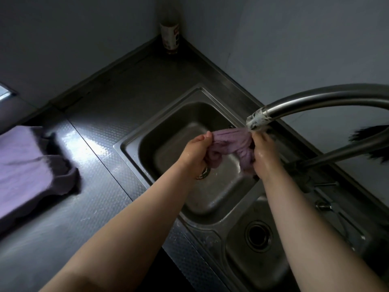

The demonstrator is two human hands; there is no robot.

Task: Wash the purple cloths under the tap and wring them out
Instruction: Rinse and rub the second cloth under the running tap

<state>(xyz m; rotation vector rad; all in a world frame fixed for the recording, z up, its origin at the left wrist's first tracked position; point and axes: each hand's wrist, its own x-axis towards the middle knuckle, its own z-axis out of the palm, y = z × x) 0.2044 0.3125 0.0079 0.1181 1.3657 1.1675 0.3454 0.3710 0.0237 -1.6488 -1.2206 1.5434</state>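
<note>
A wet purple cloth (229,144) is stretched between both my hands over the steel sink basin (168,131). My left hand (195,153) grips its left end, fingers curled round the bunched fabric. My right hand (264,153) grips the right end just under the tap's spout (257,121), where running water hits the cloth. The curved steel tap (328,98) arches in from the right. A pile of purple cloths (27,171) lies on the counter at far left, apart from both hands.
A labelled bottle (170,36) stands in the back corner of the dark steel counter (101,114). A second, smaller basin with a drain (257,233) sits nearer me. A dark brush (370,142) sticks in at the right edge. Grey walls close in behind.
</note>
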